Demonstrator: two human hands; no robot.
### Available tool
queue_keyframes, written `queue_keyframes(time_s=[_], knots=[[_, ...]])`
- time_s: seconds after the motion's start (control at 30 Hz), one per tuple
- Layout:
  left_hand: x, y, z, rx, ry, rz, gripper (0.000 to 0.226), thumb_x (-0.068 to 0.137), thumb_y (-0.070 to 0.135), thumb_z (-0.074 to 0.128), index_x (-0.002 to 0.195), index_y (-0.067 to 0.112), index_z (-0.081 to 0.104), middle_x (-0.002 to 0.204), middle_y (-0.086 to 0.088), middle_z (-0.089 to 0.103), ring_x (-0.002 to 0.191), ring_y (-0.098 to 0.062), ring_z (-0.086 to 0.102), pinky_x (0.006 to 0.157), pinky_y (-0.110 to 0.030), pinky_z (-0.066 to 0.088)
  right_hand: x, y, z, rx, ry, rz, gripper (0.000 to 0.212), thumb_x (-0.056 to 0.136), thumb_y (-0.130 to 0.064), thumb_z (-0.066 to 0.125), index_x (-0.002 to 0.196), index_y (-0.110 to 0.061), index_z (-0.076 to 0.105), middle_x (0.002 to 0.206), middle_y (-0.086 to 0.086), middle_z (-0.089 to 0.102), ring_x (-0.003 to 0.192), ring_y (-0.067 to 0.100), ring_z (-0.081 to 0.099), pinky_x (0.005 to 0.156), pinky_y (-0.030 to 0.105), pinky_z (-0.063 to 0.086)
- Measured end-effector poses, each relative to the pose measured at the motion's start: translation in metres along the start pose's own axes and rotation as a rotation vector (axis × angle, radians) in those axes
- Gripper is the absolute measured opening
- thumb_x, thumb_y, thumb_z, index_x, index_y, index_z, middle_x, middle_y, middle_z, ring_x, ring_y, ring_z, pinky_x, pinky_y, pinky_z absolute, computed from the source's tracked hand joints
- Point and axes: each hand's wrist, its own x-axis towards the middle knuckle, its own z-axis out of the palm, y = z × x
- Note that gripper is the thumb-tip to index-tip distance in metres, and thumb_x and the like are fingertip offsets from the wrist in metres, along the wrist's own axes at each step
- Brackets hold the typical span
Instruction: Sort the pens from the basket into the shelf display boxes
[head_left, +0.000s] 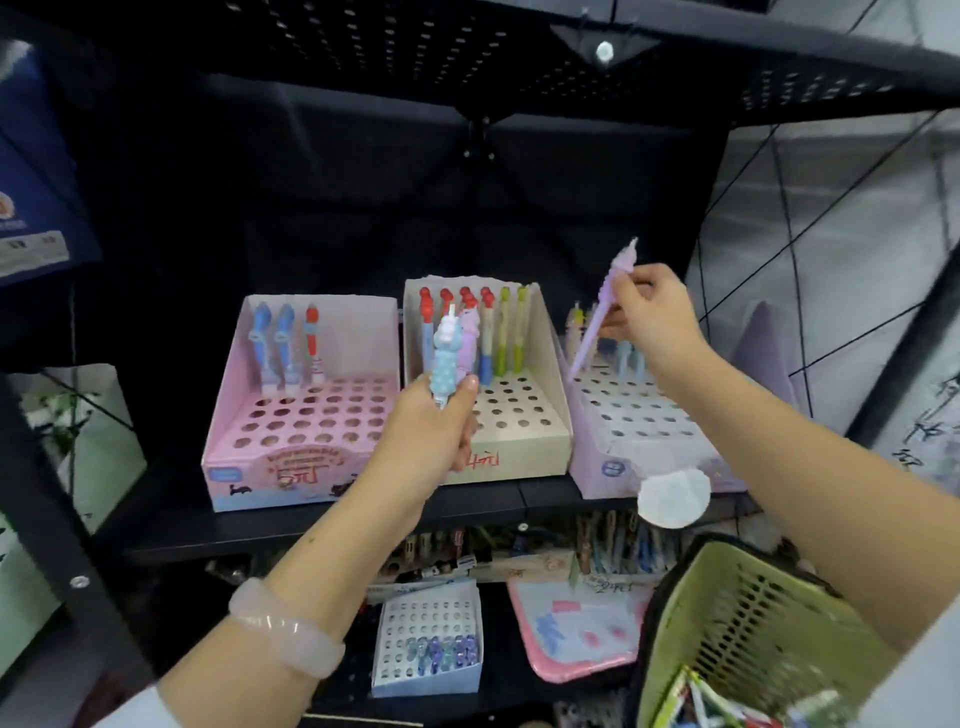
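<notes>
Three display boxes stand on the black shelf: a pink box (291, 457) at left, a cream box (524, 447) in the middle and a lilac box (623, 457) at right. My left hand (431, 431) grips two bumpy unicorn pens, a light blue pen (448, 358) and a purple pen (470, 338), in front of the cream box. My right hand (649, 317) pinches a lilac pen (602, 312) slanted above the lilac box, tip down. The green basket (737, 618) sits at lower right with several pens inside.
The black shelf edge (483, 506) runs below the boxes. A lower shelf carries a white holed box (431, 675) with several blue pens, a pink tray (576, 660) and rows of pens. A white round tag (674, 496) hangs off the lilac box. A black perforated shelf (467, 47) is overhead.
</notes>
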Motion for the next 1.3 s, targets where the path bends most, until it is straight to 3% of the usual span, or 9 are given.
queue_keyframes(time_s=[0.17,0.4,0.6,0.7,1.0,1.07,1.13,1.23,1.3], knots=[[0.016,-0.002,0.044,-0.024,-0.095,-0.015,0.014,0.097,0.019,0.042,0.092,0.020,0.055,0.042,0.013,0.042,0.034,-0.004,0.035,0.037,-0.018,0.030,0.024,0.038,-0.058,-0.149,0.124,0.004,0.008,0.098,-0.023,0.046,0.096,-0.016,0.046,0.088,0.002,0.062,0.070,0.013,0.064,0.059,0.018,0.052],[0.037,-0.006,0.088,0.015,-0.156,0.039,0.020,0.097,0.016,0.039,0.089,0.018,0.057,0.045,0.009,0.046,0.041,-0.009,0.041,0.047,-0.024,0.033,0.059,0.070,-0.096,-0.250,0.167,-0.008,0.009,0.098,-0.021,0.046,0.101,-0.013,0.044,0.088,0.000,0.058,0.094,0.026,0.064,0.087,0.043,0.054],[0.046,-0.011,0.110,-0.001,-0.178,0.032,0.020,0.099,0.019,0.038,0.094,0.024,0.057,0.047,0.012,0.049,0.038,-0.006,0.041,0.038,-0.017,0.033,0.078,0.085,-0.103,-0.401,0.122,-0.055,0.008,0.098,-0.023,0.043,0.100,-0.015,0.042,0.089,0.006,0.059,0.088,0.029,0.063,0.082,0.052,0.053],[0.050,-0.013,0.114,0.012,-0.176,0.036,0.017,0.099,0.020,0.039,0.097,0.018,0.056,0.046,0.012,0.050,0.038,-0.006,0.040,0.040,-0.019,0.033,0.083,0.088,-0.103,-0.463,0.110,-0.101,0.008,0.098,-0.023,0.044,0.097,-0.015,0.041,0.077,-0.006,0.051,0.080,0.023,0.059,0.080,0.051,0.053],[0.048,-0.013,0.115,0.006,-0.187,0.058,0.017,0.099,0.018,0.038,0.099,0.021,0.054,0.048,0.010,0.053,0.038,-0.007,0.041,0.039,-0.018,0.033,0.088,0.096,-0.095,-0.534,-0.044,-0.026,0.020,0.098,-0.024,0.043,0.104,-0.005,0.046,0.085,0.016,0.059,0.086,0.034,0.063,0.079,0.052,0.053],[0.046,-0.012,0.114,0.035,-0.187,0.072,0.012,0.099,0.019,0.039,0.096,0.021,0.050,0.049,0.010,0.055,0.037,-0.006,0.041,0.038,-0.016,0.033,0.092,0.095,-0.092,-0.595,-0.054,-0.031,0.021,0.098,-0.021,0.044,0.106,-0.002,0.047,0.079,0.010,0.057,0.079,0.029,0.060,0.070,0.043,0.052],[0.043,-0.011,0.112,0.042,-0.182,0.068,0.010,0.099,0.021,0.039,0.091,0.022,0.045,0.051,0.009,0.057,0.036,-0.006,0.040,0.037,-0.015,0.032,0.094,0.092,-0.089,-0.658,-0.048,-0.030,0.023,0.098,-0.023,0.042,0.105,-0.001,0.048,0.072,0.004,0.052,0.071,0.023,0.053,0.060,0.032,0.042],[0.038,-0.008,0.107,0.008,-0.178,0.055,0.010,0.099,0.021,0.038,0.092,0.024,0.045,0.055,0.006,0.059,0.037,-0.007,0.037,0.037,-0.015,0.031,0.096,0.090,-0.090,-0.781,-0.133,0.098,0.029,0.101,-0.027,0.035,0.095,-0.005,0.053,0.074,0.007,0.059,0.078,0.025,0.057,0.071,0.034,0.046],[0.034,-0.006,0.103,0.003,-0.186,0.050,0.009,0.099,0.022,0.039,0.096,0.024,0.047,0.058,0.005,0.060,0.038,-0.007,0.039,0.037,-0.015,0.032,0.091,0.097,-0.090,-0.842,-0.194,0.188,0.033,0.101,-0.025,0.033,0.100,-0.002,0.057,0.084,0.013,0.068,0.092,0.028,0.062,0.086,0.039,0.049]])
